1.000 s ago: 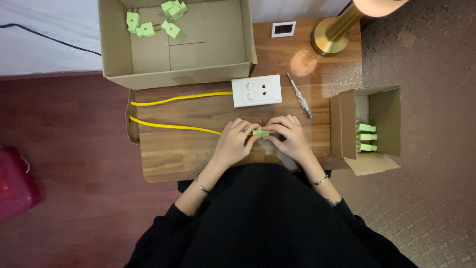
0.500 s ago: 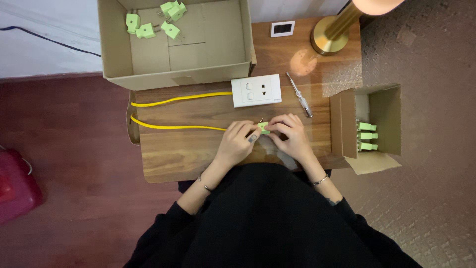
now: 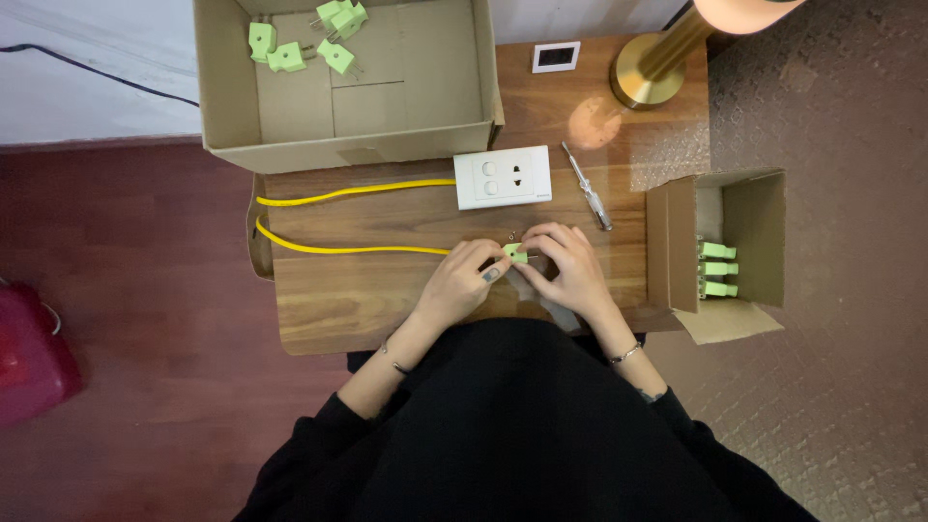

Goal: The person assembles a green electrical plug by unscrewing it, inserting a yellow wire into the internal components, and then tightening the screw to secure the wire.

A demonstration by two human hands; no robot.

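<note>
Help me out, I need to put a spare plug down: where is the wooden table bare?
Bare wood lies left of the left hand, below the yellow cable, and between the socket plate and the big cardboard box. It is crowded around both hands, the screwdriver and the small box.

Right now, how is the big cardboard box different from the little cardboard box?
The big cardboard box sits at the table's far edge, while the little cardboard box sits at the right end. The big one lies open upward, with green plugs scattered loosely in one corner; the little one lies on its side, with green plugs lined up in a neat stack. Both are brown, open, and hold the same kind of green plug.
</note>
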